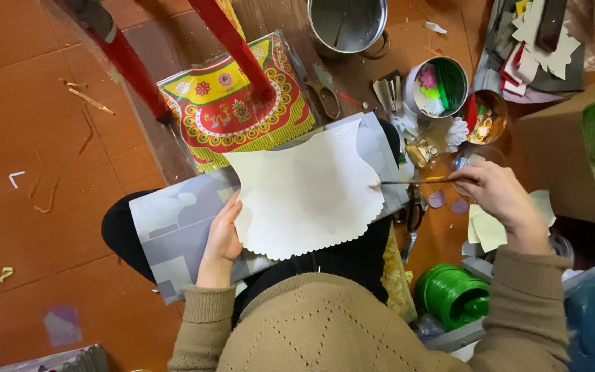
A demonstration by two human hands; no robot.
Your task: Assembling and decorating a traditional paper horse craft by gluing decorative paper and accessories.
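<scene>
One white scalloped paper piece (pixel 308 193) lies on a grey board (pixel 173 227) across the person's lap. The left hand (pixel 222 238) pinches the piece's lower-left edge, thumb on top; the right hand (pixel 500 193), to the piece's right, is closed around one thin brush (pixel 414 182) whose tip touches the piece's right edge. Above the piece lie one red-and-yellow patterned sheet (pixel 235 103) — crossed by two red legs (pixel 180 48) — and one pair of scissors (pixel 325 93). Three containers stand up-right of it: a steel pot (pixel 348 25) (contents unclear), a tin (pixel 439 86) of coloured scraps, a bowl (pixel 487 116) of small bits.
</scene>
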